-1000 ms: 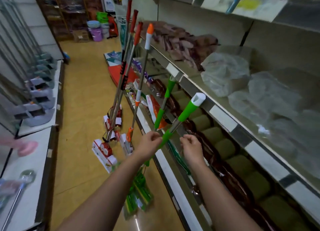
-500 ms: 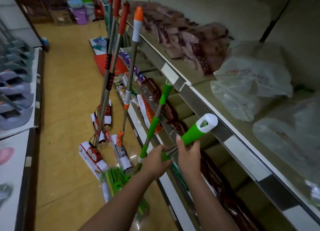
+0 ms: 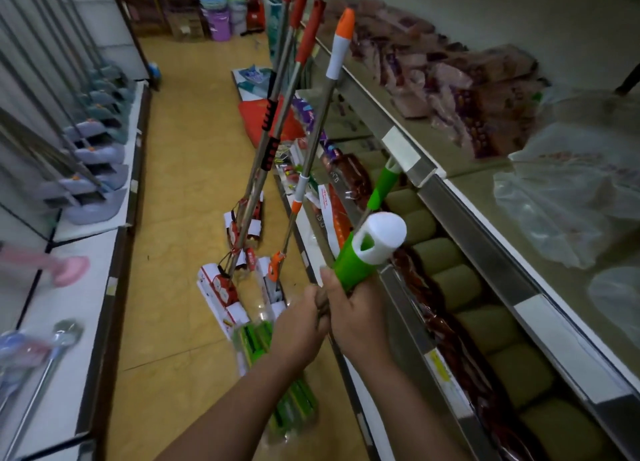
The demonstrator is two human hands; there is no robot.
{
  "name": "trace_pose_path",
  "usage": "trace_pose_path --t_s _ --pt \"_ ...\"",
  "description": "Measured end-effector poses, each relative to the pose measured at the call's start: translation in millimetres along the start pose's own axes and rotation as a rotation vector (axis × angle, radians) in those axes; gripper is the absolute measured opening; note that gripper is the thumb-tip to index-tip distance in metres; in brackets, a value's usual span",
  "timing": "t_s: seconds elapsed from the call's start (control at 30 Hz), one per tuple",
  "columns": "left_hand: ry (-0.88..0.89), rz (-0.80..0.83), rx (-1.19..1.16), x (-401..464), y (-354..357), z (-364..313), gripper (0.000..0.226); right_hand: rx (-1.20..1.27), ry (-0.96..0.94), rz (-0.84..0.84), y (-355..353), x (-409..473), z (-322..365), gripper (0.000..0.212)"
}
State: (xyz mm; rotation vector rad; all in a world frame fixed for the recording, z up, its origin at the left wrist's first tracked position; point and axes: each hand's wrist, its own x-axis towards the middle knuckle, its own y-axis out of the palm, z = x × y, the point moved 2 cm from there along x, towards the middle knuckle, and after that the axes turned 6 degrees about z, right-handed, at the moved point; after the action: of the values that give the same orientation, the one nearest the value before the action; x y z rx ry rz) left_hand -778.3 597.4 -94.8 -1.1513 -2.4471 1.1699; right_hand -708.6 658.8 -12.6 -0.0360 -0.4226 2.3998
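Green mop (image 3: 355,265) is in both my hands. Its white cap points up and its wrapped head (image 3: 257,343) sits low by the floor (image 3: 180,183). My left hand (image 3: 299,325) has its fingers curled tight round the pole. My right hand (image 3: 358,317) grips the green handle just above it, and the two hands touch. Red mops (image 3: 309,35) and an orange mop (image 3: 337,57) lean on the shelf (image 3: 485,249) ahead. I think I am picking this mop out. Next I should lift it up and away without knocking the other mops.
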Motion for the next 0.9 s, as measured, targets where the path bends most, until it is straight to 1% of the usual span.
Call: trace_pose_path --t_s 0.1,0.17,0.2,0.27,0.3,0.37,0.4,0.43,0.47,0.5,0.53,0.57,0.63,0.7,0.73,0.83,0.9 --pt "-0.025 -0.111 0.089 -10.2 -43.8 1.1 0.027 -0.036 -0.134 0.112 19.5 13.2 37.5 0.018" --pt "-0.043 -0.184 0.081 -19.5 -72.8 2.0 0.032 -0.039 -0.191 0.177 33.9 21.2 64.7 0.034" --pt "-0.051 -0.217 0.07 -24.1 -86.6 2.2 0.034 -0.038 -0.216 0.197 40.3 24.8 79.1 0.035" --pt "-0.074 -0.282 0.025 -34.5 -113.2 4.3 0.037 -0.009 -0.259 0.245 54.7 31.0 104.7 0.031" --pt "-0.083 -0.321 -0.014 -39.4 -125.4 6.9 0.04 0.04 -0.265 0.293 62.7 33.9 114.5 0.03" --pt "-0.105 -0.392 -0.089 -47.9 -150.5 13.8 0.041 0.139 -0.251 0.407 81.8 39.4 121.4 0.029" --pt "-0.105 -0.431 -0.127 -51.8 -163.5 17.1 0.036 0.191 -0.241 0.443 90.7 41.4 117.9 0.025" --pt "-0.103 -0.471 -0.157 -55.3 -177.0 20.8 0.026 0.27 -0.213 0.464 99.7 41.7 111.0 0.021" --pt "-0.092 -0.509 -0.172 -58.7 -191.0 24.0 0.015 0.361 -0.155 0.474 109.2 40.9 100.2 0.018" --pt "-0.078 -0.542 -0.179 -61.4 -205.4 26.6 0.013 0.441 -0.074 0.48 119.4 38.5 88.4 0.023" --pt "-0.061 -0.573 -0.174 -63.5 -219.8 28.5 0.021 0.478 0.004 0.502 131.5 35.3 75.6 0.029" --pt "-0.045 -0.595 -0.172 -64.8 -233.9 30.4 0.026 0.465 0.061 0.549 143.9 31.2 64.3 0.033" --pt "-0.014 -0.625 -0.184 -64.4 -262.9 36.3 0.029 0.332 0.122 0.712 171.5 25.3 51.7 0.034" --pt "0.008 -0.645 -0.213 -61.4 -292.7 49.4 0.03 0.239 0.151 0.885 200.2 23.6 56.8 0.036" --pt "0.02 -0.646 -0.237 -59.1 -307.8 57.8 0.03 0.207 0.16 0.926 214.0 25.7 62.2 0.038" --pt "0.056 -0.633 -0.289 -49.3 -351.5 86.0 0.029 0.103 0.152 0.936 260.2 38.1 84.7 0.034" --pt "0.077 -0.622 -0.277 -43.0 -378.3 101.0 0.03 0.015 0.141 0.899 294.9 47.0 101.0 0.03"
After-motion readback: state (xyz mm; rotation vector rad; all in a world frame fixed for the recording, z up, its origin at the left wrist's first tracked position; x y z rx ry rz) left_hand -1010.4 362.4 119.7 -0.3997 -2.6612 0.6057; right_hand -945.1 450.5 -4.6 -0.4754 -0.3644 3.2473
